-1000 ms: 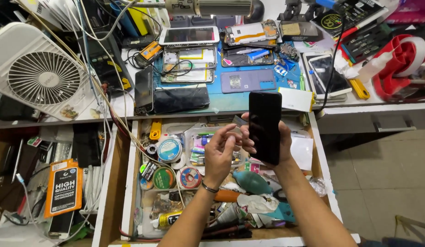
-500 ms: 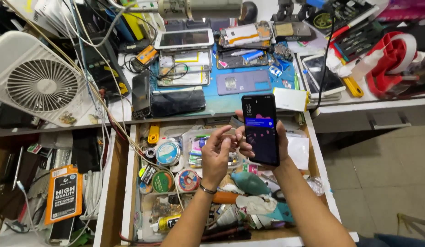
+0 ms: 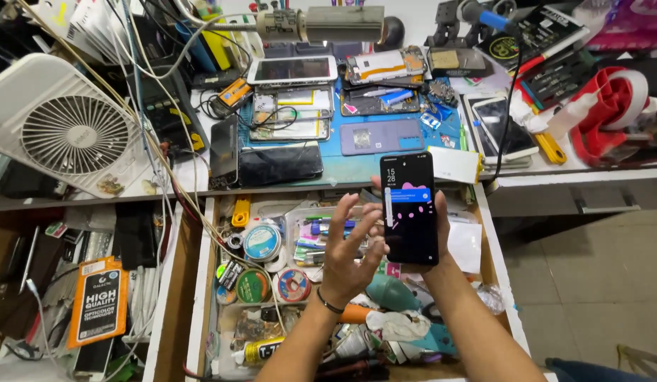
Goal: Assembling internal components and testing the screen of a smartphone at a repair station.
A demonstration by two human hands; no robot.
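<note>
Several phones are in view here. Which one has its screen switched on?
The black phone held upright in the right hand over the open drawer. Its screen is lit; the phones lying on the blue mat show dark screens or opened backs.

I see a white workbench [image 3: 526, 173] carrying a blue mat [image 3: 328, 159], white fan [image 3: 66, 131], opened phones [image 3: 381, 67], red tape roll [image 3: 611, 113]. Below it, an open drawer [image 3: 199, 297] packed with solder spools [image 3: 261, 242], glue tube [image 3: 261, 350].
</note>
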